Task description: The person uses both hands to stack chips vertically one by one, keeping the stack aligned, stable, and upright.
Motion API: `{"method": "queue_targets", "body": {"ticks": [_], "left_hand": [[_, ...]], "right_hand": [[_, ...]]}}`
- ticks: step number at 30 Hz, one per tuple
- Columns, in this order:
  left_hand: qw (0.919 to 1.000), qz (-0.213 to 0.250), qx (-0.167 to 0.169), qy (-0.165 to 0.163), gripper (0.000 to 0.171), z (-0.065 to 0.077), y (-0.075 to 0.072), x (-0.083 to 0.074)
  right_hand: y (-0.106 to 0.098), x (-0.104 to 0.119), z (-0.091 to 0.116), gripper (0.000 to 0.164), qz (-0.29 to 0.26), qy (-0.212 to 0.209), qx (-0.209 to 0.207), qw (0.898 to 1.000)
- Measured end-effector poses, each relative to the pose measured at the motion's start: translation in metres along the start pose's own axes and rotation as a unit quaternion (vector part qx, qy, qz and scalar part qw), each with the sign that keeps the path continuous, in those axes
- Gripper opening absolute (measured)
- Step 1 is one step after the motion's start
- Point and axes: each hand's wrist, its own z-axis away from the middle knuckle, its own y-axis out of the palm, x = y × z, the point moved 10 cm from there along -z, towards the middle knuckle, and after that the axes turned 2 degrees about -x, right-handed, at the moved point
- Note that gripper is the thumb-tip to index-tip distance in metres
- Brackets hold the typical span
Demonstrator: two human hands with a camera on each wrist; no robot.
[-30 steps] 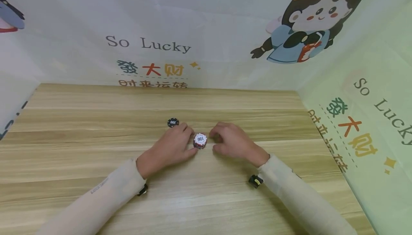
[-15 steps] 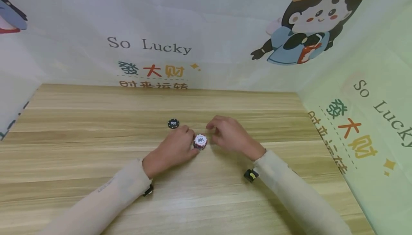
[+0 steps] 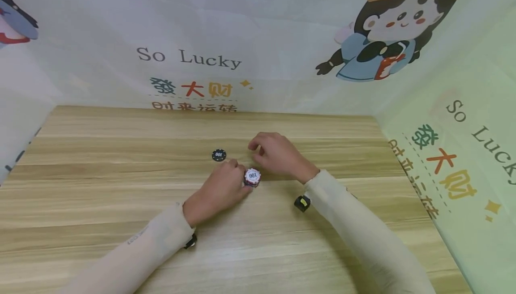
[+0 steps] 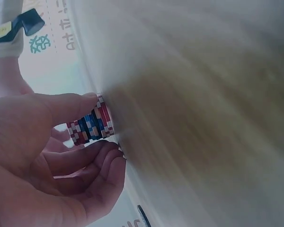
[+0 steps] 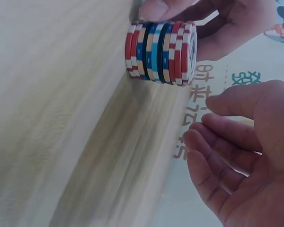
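A stack of poker chips (image 3: 252, 176) stands upright on the table, a white 100 chip on top. Its red, blue, black and white edges show in the right wrist view, where the stack (image 5: 162, 53) leans slightly in its layers. My left hand (image 3: 223, 185) holds the stack from the left, thumb at the near side and fingers at the far side. Above and right of the stack, my right hand (image 3: 278, 154) hovers with loosely curled fingers and nothing between them. A single black 100 chip (image 3: 219, 155) lies flat beyond my left hand.
The wooden table (image 3: 121, 151) meets a printed cloth wall (image 3: 282, 39) at the back. Another cloth wall (image 3: 451, 97) borders the right side. Black wrist devices (image 3: 303, 203) sit under both sleeves.
My right hand has moved away from the stack's right side, up and to the left toward the back. My left hand stays at the stack, and the black chip lies still.
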Motion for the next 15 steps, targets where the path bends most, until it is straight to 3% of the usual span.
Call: {"method": "queue_targets", "body": {"ticks": [15], "left_hand": [[0.9997,-0.022,-0.003,0.012,0.037,0.001,-0.001,-0.003]], "right_hand": [[0.024,0.009,-0.039,0.028,0.037,-0.04,0.063,0.997]]}}
